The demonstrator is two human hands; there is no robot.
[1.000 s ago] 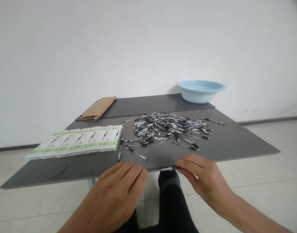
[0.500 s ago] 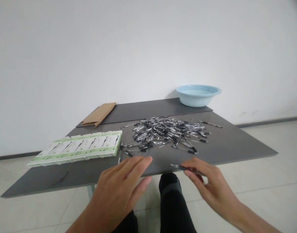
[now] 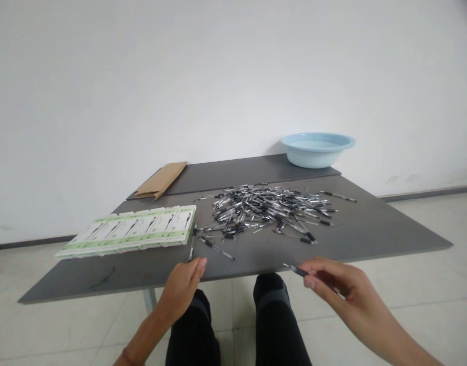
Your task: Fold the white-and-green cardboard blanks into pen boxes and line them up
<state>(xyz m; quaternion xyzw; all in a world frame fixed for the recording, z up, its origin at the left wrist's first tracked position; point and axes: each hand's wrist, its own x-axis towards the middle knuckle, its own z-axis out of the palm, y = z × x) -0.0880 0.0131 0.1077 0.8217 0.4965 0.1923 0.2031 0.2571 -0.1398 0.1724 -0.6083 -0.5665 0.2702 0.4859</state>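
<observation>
My right hand (image 3: 340, 284) pinches a pen (image 3: 296, 270) just off the table's front edge, its metal tip pointing left. My left hand (image 3: 185, 284) is closed, fingers pressed together at the front edge; what they hold, if anything, is hidden. Just beyond its knuckles, a clear pen with a black grip (image 3: 193, 241) lies beside the boxes. Another loose pen (image 3: 218, 248) rests to the right of that one. A big pile of clear and black pens (image 3: 263, 206) spreads across the middle of the table.
White and green flat pen boxes (image 3: 134, 229) lie in a row on the left of the dark table (image 3: 378, 229). Behind them is a brown paper bag (image 3: 162, 179). A light blue basin (image 3: 315, 155) stands at the back right, near the wall.
My left hand has drawn back toward me and closed from an open pose. My right hand keeps the pen and sits slightly farther right. The view has shifted a little.
</observation>
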